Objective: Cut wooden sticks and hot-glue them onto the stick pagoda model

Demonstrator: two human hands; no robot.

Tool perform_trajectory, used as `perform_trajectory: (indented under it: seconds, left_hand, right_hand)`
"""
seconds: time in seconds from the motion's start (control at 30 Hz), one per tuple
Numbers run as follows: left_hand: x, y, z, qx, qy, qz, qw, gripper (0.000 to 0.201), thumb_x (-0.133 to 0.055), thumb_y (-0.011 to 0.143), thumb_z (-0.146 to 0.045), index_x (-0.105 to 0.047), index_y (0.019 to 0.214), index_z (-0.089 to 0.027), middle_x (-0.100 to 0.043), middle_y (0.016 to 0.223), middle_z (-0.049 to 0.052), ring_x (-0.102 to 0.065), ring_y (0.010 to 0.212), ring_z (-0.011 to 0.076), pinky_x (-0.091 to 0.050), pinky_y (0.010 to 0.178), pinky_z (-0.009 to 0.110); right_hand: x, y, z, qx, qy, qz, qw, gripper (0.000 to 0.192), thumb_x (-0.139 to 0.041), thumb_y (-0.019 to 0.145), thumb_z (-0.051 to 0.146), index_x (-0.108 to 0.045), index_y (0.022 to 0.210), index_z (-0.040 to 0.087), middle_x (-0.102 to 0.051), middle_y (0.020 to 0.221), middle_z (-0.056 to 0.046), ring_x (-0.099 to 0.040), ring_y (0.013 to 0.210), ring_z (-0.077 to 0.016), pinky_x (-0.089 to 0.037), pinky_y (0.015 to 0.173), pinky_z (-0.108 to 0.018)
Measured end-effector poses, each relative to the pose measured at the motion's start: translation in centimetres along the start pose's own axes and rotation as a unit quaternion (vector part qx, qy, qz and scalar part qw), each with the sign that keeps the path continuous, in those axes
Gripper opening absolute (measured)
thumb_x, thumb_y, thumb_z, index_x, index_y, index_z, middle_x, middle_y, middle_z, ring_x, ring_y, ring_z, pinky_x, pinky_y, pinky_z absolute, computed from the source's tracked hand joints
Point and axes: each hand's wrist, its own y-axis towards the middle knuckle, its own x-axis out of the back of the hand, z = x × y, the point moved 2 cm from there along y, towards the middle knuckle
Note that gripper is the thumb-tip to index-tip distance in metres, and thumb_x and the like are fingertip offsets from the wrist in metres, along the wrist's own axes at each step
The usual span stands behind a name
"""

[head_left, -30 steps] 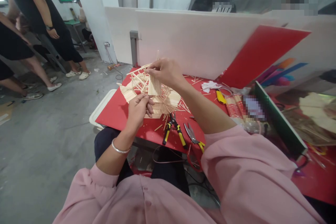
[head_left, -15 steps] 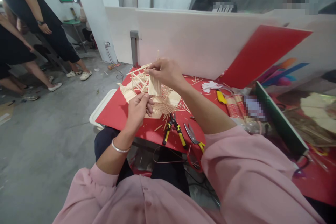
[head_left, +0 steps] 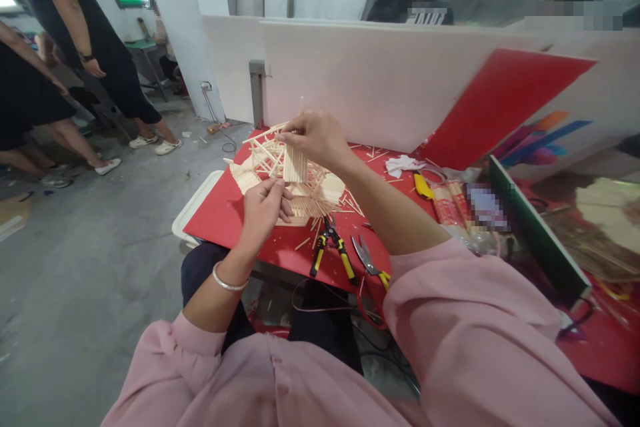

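A model built of thin wooden sticks (head_left: 313, 205) stands on the red tabletop, with a lattice frame and slatted roof-like parts. In front of its middle, a small panel of sticks (head_left: 296, 165) is held upright. My right hand (head_left: 315, 137) pinches the panel's top edge between thumb and fingers. At the lower edge my left hand (head_left: 267, 203) is closed, thumb against the index finger, gripping the panel's bottom corner; the exact contact is partly hidden by the fingers. Yellow-and-black pliers (head_left: 330, 250) lie just in front of the model.
Scissors with yellow handles (head_left: 367, 257) lie right of the pliers. Loose sticks (head_left: 353, 203) are scattered about. A white tissue (head_left: 403, 165), a yellow tool (head_left: 423, 185) and packed sticks (head_left: 445, 203) lie further right, beside a green board (head_left: 537, 227). A white panel (head_left: 350, 80) stands behind. People stand at left.
Both hands keep nearly the same hold on the stick panel. The view has shifted very slightly, and the people at the left appear a little further right.
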Motion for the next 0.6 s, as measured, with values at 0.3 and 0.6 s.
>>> perform_trajectory:
  seconds: [0.3, 0.6]
  left_hand:
    - [0.7, -1.6, -2.2, -0.172, 0.252, -0.095, 0.948, 0.035, -0.059, 0.083, -0.03, -0.049, 0.051, -0.02, -0.047, 0.049, -0.003, -0.048, 0.052, 0.011, -0.036, 0.05, 0.021]
    - [1.2, 4.2, -6.2, -0.167, 0.193, -0.069, 0.964, 0.014, -0.067, 0.071, -0.015, -0.066, 0.057, -0.018, -0.052, 0.05, -0.002, -0.042, 0.049, 0.0093, -0.033, 0.05, 0.024]
  right_hand:
    - [0.0, 0.1, -0.1, 0.005, 0.001, -0.009, 1.0, 0.025, -0.061, 0.082, 0.036, -0.079, 0.091, 0.021, -0.067, 0.075, -0.005, -0.053, 0.069, -0.0149, -0.032, 0.063, -0.029]
    - [-0.1, 0.2, -0.4, 0.011, 0.013, -0.013, 1.0, 0.026, -0.061, 0.082, 0.038, -0.079, 0.091, 0.022, -0.065, 0.069, -0.002, -0.049, 0.064, -0.0122, -0.029, 0.059, -0.028]
